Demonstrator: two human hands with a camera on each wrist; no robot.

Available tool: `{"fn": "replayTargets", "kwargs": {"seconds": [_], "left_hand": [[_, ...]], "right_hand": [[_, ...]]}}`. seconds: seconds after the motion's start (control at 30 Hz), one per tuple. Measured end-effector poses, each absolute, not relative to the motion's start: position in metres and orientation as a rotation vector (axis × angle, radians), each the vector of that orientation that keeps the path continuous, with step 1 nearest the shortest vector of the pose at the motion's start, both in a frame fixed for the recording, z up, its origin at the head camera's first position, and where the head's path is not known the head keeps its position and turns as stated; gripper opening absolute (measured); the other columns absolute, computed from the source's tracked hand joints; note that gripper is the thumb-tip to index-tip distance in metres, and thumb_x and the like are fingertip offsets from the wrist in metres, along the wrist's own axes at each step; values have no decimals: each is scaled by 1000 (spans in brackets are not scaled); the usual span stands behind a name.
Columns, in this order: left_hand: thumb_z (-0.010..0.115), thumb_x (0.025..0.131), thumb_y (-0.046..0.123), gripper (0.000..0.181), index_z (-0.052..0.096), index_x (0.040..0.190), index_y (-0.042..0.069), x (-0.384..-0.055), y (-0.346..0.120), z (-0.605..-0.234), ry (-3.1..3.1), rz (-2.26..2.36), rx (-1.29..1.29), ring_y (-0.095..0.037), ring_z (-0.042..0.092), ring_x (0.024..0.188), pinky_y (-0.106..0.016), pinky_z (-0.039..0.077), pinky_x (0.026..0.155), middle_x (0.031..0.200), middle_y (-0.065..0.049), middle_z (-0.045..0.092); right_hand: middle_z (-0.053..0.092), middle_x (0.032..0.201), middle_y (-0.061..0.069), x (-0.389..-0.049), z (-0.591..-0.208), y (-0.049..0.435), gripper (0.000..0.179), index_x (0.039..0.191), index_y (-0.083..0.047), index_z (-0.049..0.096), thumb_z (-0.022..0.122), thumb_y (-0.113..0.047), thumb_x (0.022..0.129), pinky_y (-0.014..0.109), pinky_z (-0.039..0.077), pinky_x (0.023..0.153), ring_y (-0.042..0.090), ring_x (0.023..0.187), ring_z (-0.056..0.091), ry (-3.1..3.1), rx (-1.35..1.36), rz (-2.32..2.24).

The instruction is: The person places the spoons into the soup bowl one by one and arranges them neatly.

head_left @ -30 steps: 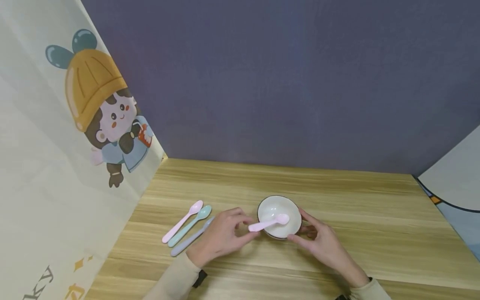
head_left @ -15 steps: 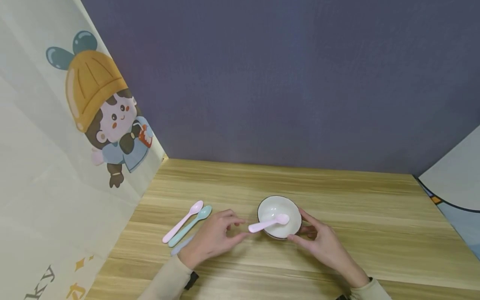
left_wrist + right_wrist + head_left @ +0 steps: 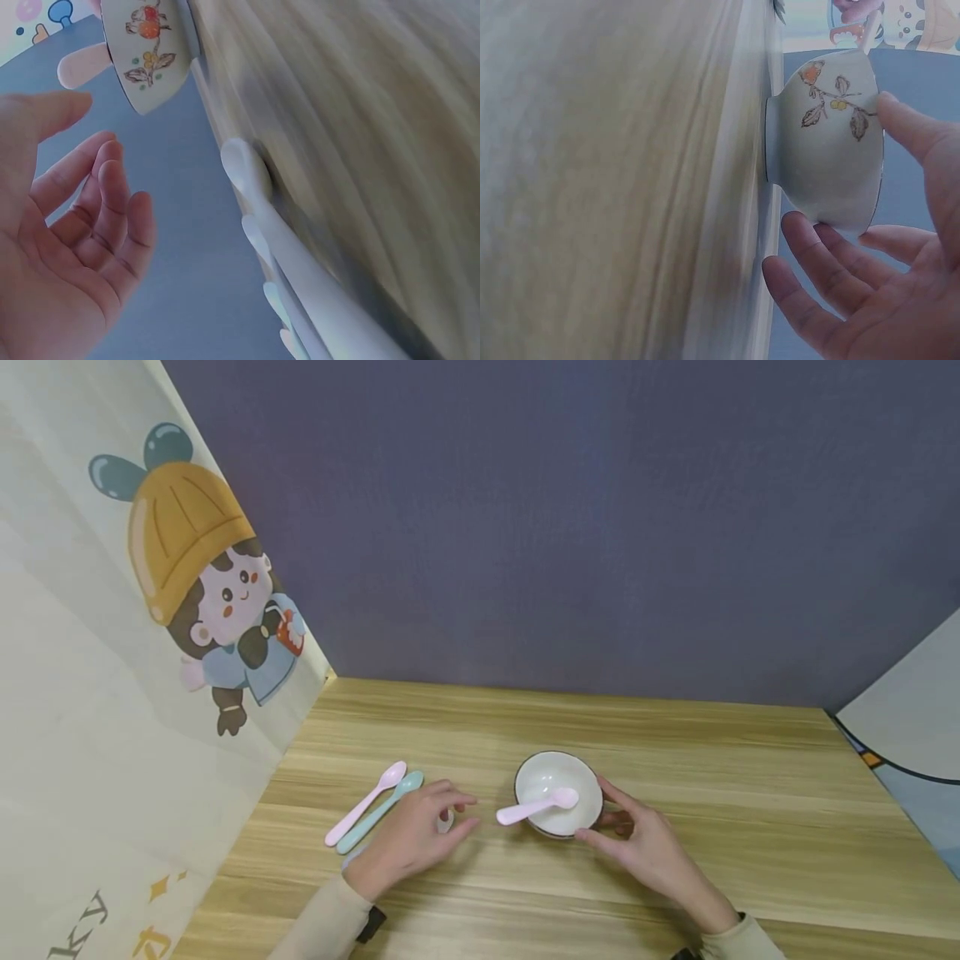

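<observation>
A small white bowl [image 3: 538, 775] with a dark rim stands upright on the table, fruit and leaves painted on its outside. Inside it leans a pale pink spoon [image 3: 519, 812], its handle sticking out over the left rim. My right hand [image 3: 651, 852] holds the bowl from the right, thumb at the rim and fingers around the side. My left hand [image 3: 405, 835] hovers left of the bowl, holding nothing, its fingers loosely bent. Under it lie a white spoon [image 3: 289, 244] and a lavender spoon [image 3: 351, 858], both mostly hidden in the head view.
Left of my left hand, a pink spoon [image 3: 365, 806] and a mint-green spoon [image 3: 379, 812] lie side by side on the wooden table [image 3: 720, 777]. A dark blue panel [image 3: 570, 527] rises behind the table. A cartoon-printed white wall [image 3: 75, 693] borders the left.
My left hand has drawn back leftward from the pink spoon's handle and now covers more of the lavender spoon. The right hand and bowl have stayed put.
</observation>
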State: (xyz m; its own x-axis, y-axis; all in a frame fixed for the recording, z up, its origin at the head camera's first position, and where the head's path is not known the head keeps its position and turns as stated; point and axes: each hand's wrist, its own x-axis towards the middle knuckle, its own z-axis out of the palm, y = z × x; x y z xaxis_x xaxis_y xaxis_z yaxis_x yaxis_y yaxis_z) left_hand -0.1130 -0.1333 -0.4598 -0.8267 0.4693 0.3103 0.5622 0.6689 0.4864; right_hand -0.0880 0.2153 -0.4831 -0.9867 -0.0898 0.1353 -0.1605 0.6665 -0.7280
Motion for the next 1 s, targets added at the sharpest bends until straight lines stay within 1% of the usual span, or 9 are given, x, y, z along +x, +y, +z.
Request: {"fn": "replayTargets", "kwargs": {"seconds": [0.27, 0.43, 0.5, 0.77, 1.0], "left_hand": [[82, 94, 25, 24, 81, 114, 12, -115, -141, -465, -2720, -886, -803, -2, 57, 76, -17, 48, 67, 95, 5, 73], [82, 93, 24, 20, 82, 110, 12, -116, -148, -468, -2701, -877, -761, -7, 58, 71, -17, 45, 64, 90, 9, 71], [83, 93, 23, 20, 83, 109, 12, -117, -151, -468, -2689, -873, -753, -9, 59, 71, -17, 45, 64, 88, 10, 70], [84, 92, 24, 20, 83, 109, 14, -114, -164, -470, -2734, -832, -669, -2, 58, 75, -18, 49, 67, 89, 12, 71], [83, 92, 25, 22, 82, 110, 14, -114, -178, -469, -2763, -799, -651, -3, 59, 72, -18, 49, 65, 88, 11, 70]], "right_hand": [[68, 145, 14, -93, -483, 219, 92, 156, -7, 53, 92, -44, 82, 31, 62, 81, 19, 98, 79, -2788, 224, 1247], [68, 145, 14, -95, -483, 222, 92, 156, -7, 53, 92, -44, 82, 32, 62, 82, 19, 99, 79, -2794, 234, 1252], [68, 145, 14, -96, -483, 223, 92, 157, -7, 53, 92, -45, 82, 32, 61, 81, 19, 99, 79, -2797, 232, 1251], [67, 146, 15, -97, -483, 223, 93, 157, -7, 52, 92, -46, 82, 31, 61, 80, 20, 99, 79, -2804, 226, 1248], [67, 146, 15, -97, -483, 223, 93, 157, -6, 52, 92, -44, 82, 29, 62, 79, 20, 99, 79, -2796, 240, 1270]]}}
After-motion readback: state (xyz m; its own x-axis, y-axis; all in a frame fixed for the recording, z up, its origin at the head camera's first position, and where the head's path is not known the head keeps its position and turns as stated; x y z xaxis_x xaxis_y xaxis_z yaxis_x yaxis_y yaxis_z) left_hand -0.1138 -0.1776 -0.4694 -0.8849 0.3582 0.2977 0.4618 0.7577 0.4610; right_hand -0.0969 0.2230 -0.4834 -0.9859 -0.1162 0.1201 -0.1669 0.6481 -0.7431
